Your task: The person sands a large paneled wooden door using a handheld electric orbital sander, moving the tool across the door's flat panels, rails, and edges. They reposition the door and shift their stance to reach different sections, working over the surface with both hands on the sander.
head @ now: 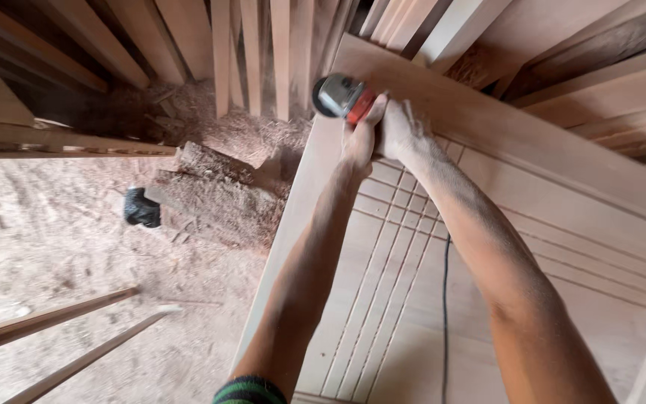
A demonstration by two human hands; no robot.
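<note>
Kickback threatens if your left hand and right hand, both wrapped tight around the grey-and-red angle grinder, tilt it into the grooved pale wooden door panel.

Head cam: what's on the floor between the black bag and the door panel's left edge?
Rough timber offcuts dusted with sawdust lie between the black bag and the door panel. Both hands, left hand and right hand, grip the power sander farther up.

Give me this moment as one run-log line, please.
left hand: grips power sander | right hand: grips sander rear | sander: on grooved wooden door panel, far corner | cord: trails across panel
</note>
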